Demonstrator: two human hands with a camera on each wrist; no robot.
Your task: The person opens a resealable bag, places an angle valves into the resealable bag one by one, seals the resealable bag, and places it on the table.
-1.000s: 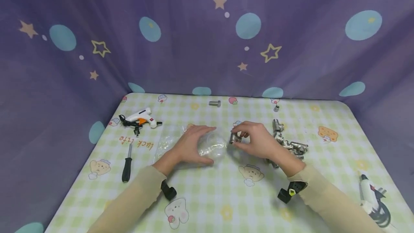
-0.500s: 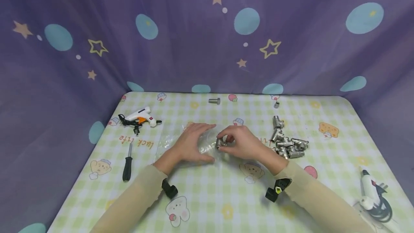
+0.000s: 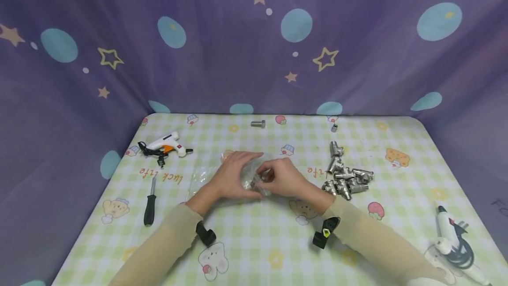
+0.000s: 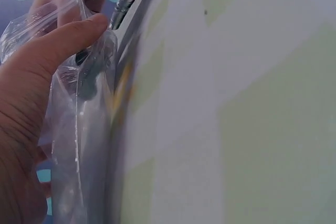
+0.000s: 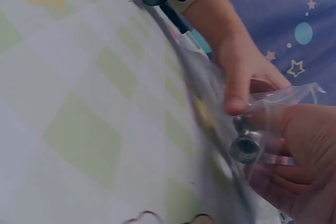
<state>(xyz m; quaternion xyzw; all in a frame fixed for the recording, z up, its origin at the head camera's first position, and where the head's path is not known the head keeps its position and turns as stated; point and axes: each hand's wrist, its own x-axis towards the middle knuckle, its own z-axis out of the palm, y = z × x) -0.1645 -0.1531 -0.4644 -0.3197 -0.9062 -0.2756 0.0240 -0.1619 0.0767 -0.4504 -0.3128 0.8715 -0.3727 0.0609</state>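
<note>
My left hand [image 3: 232, 178] is curved round the mouth of a clear plastic zip bag [image 3: 200, 180] on the table, thumb and fingers spread apart. My right hand [image 3: 286, 180] reaches into that mouth. Its fingers pinch a shiny metal pipe fitting [image 5: 245, 148], seen through the film in the right wrist view with its round end showing. In the left wrist view the thumb [image 4: 68, 40] lies across the bag, and the fitting is mostly hidden. A loose pile of similar metal fittings [image 3: 343, 174] lies to the right of my right hand.
A white glue gun [image 3: 170, 143] with a black cord and a dark-handled screwdriver [image 3: 149, 208] lie at left. A bolt [image 3: 258, 124] and a small metal piece [image 3: 334, 127] lie near the back edge. Another white tool with a coiled cord [image 3: 456, 244] is at front right.
My right hand has moved left with the fitting, from beside the bag into its mouth. The left hand has stayed at the bag. The head view has shifted slightly.
</note>
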